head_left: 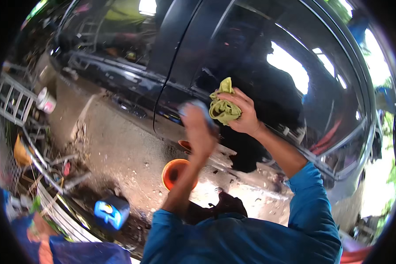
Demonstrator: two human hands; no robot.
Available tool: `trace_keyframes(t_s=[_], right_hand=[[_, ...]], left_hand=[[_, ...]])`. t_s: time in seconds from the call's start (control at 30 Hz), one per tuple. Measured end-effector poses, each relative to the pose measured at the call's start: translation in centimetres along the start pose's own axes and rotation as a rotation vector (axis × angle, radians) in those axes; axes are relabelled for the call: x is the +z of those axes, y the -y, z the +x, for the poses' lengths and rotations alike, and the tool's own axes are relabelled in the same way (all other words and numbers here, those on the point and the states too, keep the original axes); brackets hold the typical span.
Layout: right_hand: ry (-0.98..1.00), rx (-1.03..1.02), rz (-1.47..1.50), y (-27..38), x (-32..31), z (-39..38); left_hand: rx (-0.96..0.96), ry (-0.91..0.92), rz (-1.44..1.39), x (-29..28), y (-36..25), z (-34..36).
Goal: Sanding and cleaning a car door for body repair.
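Beside the dark car point(189, 53), hands point(247, 115), one with green cloth point(225, 109)

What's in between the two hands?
A crumpled yellow-green cloth, held in the right hand, sits between it and the left hand. A blurred blue thing shows at the left hand too. That's in the head view.
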State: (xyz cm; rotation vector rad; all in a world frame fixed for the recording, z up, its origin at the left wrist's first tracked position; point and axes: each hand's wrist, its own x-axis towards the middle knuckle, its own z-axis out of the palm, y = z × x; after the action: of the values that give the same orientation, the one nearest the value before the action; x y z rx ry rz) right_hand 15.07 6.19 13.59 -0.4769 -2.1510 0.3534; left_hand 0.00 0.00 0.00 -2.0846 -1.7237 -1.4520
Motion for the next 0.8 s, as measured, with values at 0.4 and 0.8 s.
trace_keyframes(t_s=[0.4,0.8], right_hand=[[-0.325,0.781,-0.020,16.1,6.0,-3.8],[-0.637,1.187,0.813,16.0,4.3,-14.8]], left_hand=[[-1.284,0.693,-1.631,-10.4,-2.5,-4.4],[-1.693,1.365,-2.043,-8.8,-0.6,-2.2]])
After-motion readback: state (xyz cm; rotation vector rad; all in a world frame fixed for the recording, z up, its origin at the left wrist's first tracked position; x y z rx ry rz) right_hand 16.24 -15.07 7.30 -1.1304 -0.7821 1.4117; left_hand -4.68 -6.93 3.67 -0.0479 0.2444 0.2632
